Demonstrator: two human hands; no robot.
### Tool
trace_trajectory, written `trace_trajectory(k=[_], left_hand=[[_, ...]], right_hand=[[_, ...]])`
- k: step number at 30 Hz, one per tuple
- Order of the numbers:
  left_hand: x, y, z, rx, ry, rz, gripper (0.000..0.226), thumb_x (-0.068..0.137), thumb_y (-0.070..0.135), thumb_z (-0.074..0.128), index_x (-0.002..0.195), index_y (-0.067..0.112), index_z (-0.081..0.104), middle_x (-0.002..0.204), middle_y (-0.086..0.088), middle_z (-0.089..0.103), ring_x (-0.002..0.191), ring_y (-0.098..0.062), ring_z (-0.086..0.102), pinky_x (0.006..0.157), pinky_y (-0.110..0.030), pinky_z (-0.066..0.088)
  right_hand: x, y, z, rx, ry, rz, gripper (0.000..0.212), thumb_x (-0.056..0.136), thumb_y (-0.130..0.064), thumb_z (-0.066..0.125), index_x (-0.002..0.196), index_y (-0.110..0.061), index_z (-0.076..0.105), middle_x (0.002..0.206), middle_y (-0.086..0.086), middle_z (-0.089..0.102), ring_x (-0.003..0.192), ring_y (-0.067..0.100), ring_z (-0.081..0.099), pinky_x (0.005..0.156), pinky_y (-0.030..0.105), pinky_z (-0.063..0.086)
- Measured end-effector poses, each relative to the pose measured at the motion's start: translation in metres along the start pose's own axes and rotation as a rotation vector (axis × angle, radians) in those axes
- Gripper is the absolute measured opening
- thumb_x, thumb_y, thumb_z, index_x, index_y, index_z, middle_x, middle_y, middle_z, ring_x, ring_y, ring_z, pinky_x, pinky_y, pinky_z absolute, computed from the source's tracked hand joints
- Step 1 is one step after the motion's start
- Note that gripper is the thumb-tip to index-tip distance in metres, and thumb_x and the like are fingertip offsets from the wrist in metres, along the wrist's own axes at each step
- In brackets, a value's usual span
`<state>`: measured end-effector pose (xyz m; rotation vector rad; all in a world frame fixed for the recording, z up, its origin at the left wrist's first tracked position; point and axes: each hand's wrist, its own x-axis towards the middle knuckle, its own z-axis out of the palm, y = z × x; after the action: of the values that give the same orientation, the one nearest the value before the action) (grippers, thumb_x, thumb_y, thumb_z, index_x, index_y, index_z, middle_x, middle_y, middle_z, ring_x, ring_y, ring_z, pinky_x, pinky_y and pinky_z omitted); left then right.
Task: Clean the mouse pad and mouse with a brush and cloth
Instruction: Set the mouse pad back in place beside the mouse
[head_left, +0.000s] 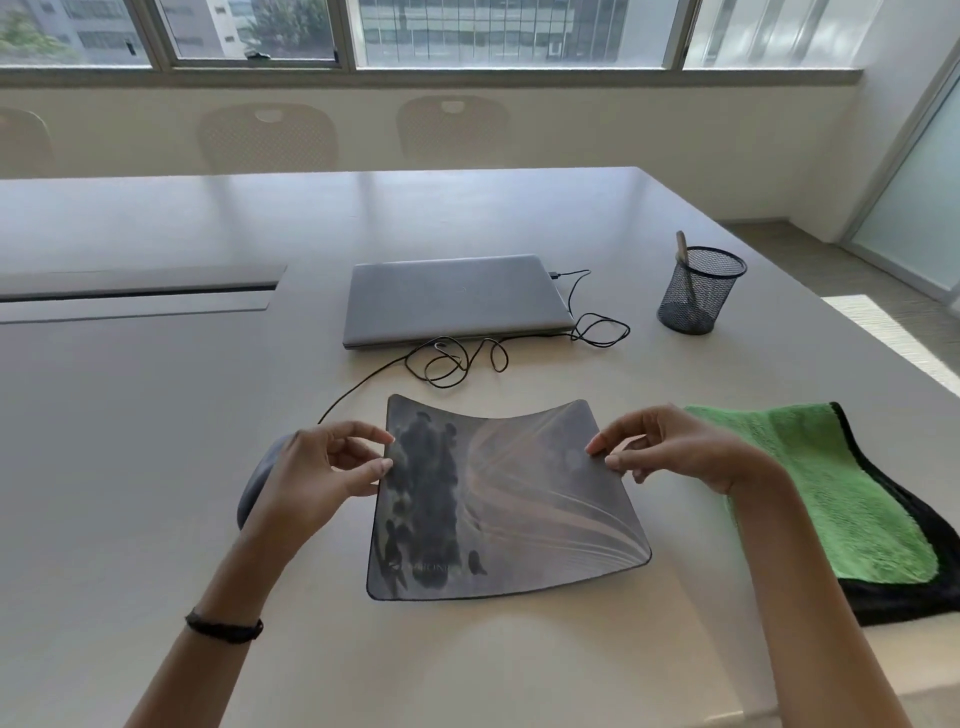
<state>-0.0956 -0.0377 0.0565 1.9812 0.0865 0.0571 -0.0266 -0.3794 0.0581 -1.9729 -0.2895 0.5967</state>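
A grey printed mouse pad (514, 499) is lifted off the table, its far edge raised and sagging in the middle. My left hand (317, 467) pinches its left edge, and my right hand (670, 449) pinches its right edge. A grey wired mouse (254, 493) lies on the table behind my left hand, mostly hidden by it. A green cloth with a black border (831, 488) lies folded to the right of the pad. A brush handle (683, 252) sticks out of a black mesh cup (698, 296) at the back right.
A shut grey laptop (452, 299) sits behind the pad, with a black cable (467, 358) looped between them. A cable hatch (140, 293) is set into the table at left. The table's right edge (883, 343) runs close to the cloth. Chairs stand at the far side.
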Motion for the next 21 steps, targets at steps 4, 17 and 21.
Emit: trace_trajectory(k=[4,17,21], left_hand=[[-0.009,-0.005,-0.002,0.023,-0.025,-0.028,0.018,0.076,-0.002,0.07,0.088,0.011,0.069,0.069,-0.009,0.065,0.058,-0.006,0.063,0.061,-0.02,0.057],[-0.008,-0.024,-0.001,0.197,-0.065,-0.096,0.013,0.076,0.006,0.073,0.082,0.016,0.067,0.068,-0.008,0.07,0.06,-0.008,0.064,0.055,-0.021,0.056],[-0.012,-0.023,0.002,0.296,-0.01,-0.048,0.007,0.08,0.015,0.07,0.083,0.021,0.066,0.069,-0.003,0.067,0.058,-0.006,0.062,0.047,-0.022,0.054]], right_hand=[[-0.001,0.0,0.0,-0.02,-0.047,0.016,0.019,0.082,0.005,0.064,0.092,-0.009,0.071,0.073,-0.005,0.071,0.065,0.004,0.064,0.057,0.017,0.05],[0.004,0.013,0.007,-0.068,0.112,0.088,0.01,0.089,-0.005,0.059,0.085,-0.004,0.068,0.07,0.005,0.067,0.056,0.012,0.062,0.048,0.019,0.045],[0.005,0.018,0.008,-0.102,0.253,0.1,0.013,0.092,-0.005,0.055,0.084,-0.004,0.066,0.067,0.009,0.067,0.053,0.014,0.059,0.046,0.018,0.043]])
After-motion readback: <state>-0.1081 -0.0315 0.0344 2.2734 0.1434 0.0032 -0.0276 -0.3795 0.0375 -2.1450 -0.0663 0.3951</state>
